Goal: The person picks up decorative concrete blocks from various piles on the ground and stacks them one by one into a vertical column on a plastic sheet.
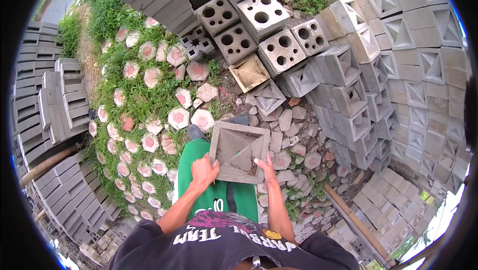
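Between my two hands I hold a square grey concrete vent block (238, 145) in front of my green trousers. Its sunken middle slopes inward, with a thin slit and some dark debris in it. My left hand (203, 171) grips the lower left edge, fingers curled round it. On the lower right edge, my right hand (268, 169) has its thumb over the rim; its other fingers are partly hidden by the block. Beyond it, a similar grey block (268, 98) and a yellowish block (250, 73) lie on the ground.
Concrete blocks with round holes (262, 13) are stacked ahead. More vent blocks (348, 96) form a tall stack on the right. Hexagonal pavers (149, 142) sit in grass at left, near grey block stacks (45, 96). Broken stones (294, 125) and a wooden pole (358, 225) lie right.
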A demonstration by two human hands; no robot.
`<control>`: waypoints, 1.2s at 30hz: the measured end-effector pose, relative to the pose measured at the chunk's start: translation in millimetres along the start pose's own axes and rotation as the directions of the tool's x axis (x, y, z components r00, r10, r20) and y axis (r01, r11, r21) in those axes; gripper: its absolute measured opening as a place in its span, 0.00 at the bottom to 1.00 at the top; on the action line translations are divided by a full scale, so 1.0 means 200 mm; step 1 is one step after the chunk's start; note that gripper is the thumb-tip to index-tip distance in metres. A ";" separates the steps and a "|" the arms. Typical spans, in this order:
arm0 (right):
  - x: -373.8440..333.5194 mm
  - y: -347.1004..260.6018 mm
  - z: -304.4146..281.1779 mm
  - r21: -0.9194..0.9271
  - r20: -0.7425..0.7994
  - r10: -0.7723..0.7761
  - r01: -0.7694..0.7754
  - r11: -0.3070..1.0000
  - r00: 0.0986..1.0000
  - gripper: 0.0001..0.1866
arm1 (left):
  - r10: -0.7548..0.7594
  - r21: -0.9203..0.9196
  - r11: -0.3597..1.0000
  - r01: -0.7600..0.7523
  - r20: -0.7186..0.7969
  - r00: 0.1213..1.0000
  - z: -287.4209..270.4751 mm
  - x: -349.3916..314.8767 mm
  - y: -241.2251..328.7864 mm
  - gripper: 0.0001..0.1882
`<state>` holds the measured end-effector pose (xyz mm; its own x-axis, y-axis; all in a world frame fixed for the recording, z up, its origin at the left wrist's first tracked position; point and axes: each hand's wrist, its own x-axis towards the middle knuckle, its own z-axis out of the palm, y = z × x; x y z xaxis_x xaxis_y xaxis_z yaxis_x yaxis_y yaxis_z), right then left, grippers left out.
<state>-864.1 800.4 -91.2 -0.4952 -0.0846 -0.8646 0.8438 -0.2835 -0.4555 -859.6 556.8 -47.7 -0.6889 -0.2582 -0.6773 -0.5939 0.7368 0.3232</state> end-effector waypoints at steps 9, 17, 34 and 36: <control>-0.29 -0.04 0.49 -0.152 0.267 -0.224 0.270 0.951 0.937 0.50 | -0.071 -0.209 0.978 0.024 -0.222 0.972 -0.22 -0.43 -0.43 0.24; -0.83 -0.03 1.11 -0.081 0.614 -0.254 0.380 0.922 0.747 0.49 | -0.214 -0.348 0.937 0.018 -0.536 0.817 -0.73 -1.12 -0.69 0.27; -0.74 0.64 1.92 -0.638 0.687 0.294 0.358 0.682 0.664 0.44 | -0.462 -0.775 -0.430 -0.462 -0.250 0.851 -0.39 -1.01 -1.73 0.40; -0.69 0.71 2.03 -0.687 0.666 0.399 0.308 0.658 0.631 0.39 | -0.548 -0.739 -0.436 -0.514 -0.234 0.803 -0.38 -1.05 -1.81 0.40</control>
<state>-758.8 383.3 49.9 -0.1131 -0.8023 -0.5861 0.5447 0.4432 -0.7119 -531.6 297.3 28.2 -0.3248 -0.7578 -0.5659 0.3057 -0.6503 0.6954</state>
